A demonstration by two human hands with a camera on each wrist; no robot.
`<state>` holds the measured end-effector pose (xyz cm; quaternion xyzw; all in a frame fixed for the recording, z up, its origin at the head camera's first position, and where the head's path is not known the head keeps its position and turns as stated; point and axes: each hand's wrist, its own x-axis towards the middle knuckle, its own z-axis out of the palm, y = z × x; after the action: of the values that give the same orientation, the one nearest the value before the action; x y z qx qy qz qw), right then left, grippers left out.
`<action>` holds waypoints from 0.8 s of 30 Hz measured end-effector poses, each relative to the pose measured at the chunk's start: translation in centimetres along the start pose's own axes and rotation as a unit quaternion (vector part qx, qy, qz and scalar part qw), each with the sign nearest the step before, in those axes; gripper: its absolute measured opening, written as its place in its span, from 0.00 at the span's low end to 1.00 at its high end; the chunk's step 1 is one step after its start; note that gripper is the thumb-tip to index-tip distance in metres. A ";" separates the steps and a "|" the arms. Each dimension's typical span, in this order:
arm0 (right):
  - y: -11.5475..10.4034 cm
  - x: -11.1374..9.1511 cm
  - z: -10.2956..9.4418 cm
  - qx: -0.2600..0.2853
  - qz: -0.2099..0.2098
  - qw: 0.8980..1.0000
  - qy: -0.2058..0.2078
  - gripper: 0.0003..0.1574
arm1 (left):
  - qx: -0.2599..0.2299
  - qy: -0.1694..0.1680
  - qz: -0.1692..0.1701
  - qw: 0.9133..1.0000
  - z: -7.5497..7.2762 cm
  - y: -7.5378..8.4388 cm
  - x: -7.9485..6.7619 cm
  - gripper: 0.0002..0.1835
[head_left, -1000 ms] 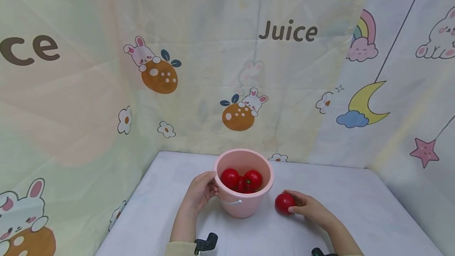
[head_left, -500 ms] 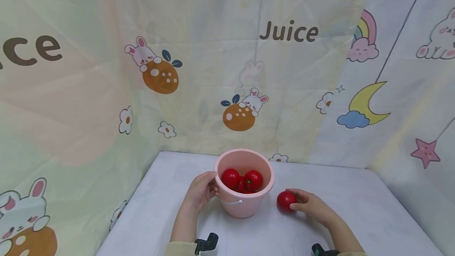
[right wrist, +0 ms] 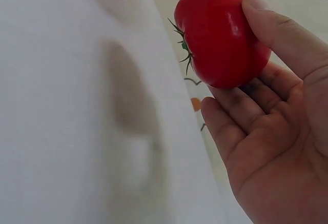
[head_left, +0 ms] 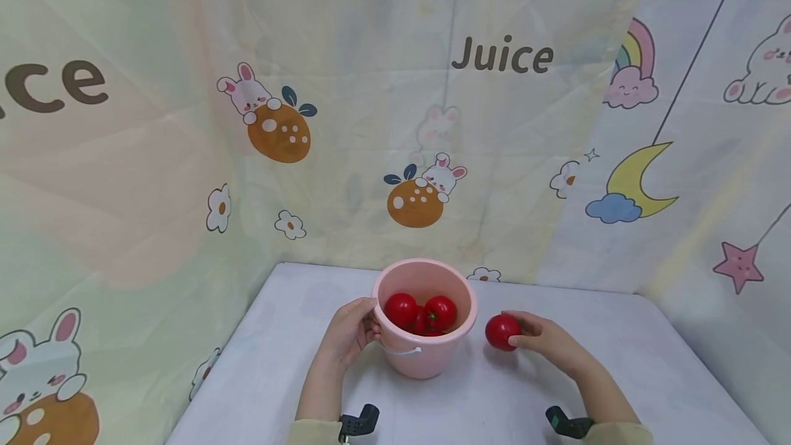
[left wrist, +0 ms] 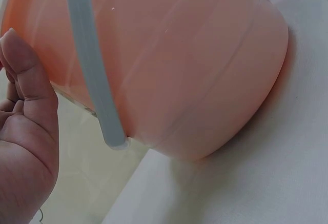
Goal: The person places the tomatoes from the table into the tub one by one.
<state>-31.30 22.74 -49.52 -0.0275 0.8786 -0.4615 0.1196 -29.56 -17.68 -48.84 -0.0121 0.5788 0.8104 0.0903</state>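
Note:
A pink bucket (head_left: 423, 356) stands upright on the table with several red tomatoes (head_left: 400, 310) inside. At its left rim my left hand (head_left: 347, 332) grips the edge, thumb outside; the left wrist view shows the thumb (left wrist: 31, 73) against the wall beside the pale handle (left wrist: 95, 70). To the right of the bucket, my right hand (head_left: 550, 343) pinches another tomato (head_left: 502, 332) between thumb and fingers. That tomato (right wrist: 220, 37), with its green stem end turned to the left in the right wrist view, is lifted off the table, its shadow below.
The white-covered table (head_left: 618, 349) reaches back to a printed cloth curtain (head_left: 346, 108) with cartoon rabbits and fruit. More printed cloth hangs at the left and right sides. Each wrist wears a black camera strap (head_left: 358, 423).
My right hand has raised the tomato from the table and moved it slightly away and to the right. The left hand and the bucket have stayed in place.

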 end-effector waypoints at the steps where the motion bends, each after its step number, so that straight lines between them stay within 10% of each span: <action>1: -0.1 0.0 -0.2 0.000 -0.001 1.000 0.000 0.52 | 0.000 -0.001 0.001 1.000 0.0 0.0 0.0 0.25; 24: -8.8 1.2 -4.9 -0.012 -0.111 0.994 -0.019 0.52 | -0.002 0.002 -0.001 1.000 -0.1 0.0 0.1 0.27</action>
<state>-34.13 21.46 -39.90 -0.1348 0.8733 -0.4605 0.0838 -29.71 -17.72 -48.87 -0.0140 0.5774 0.8114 0.0897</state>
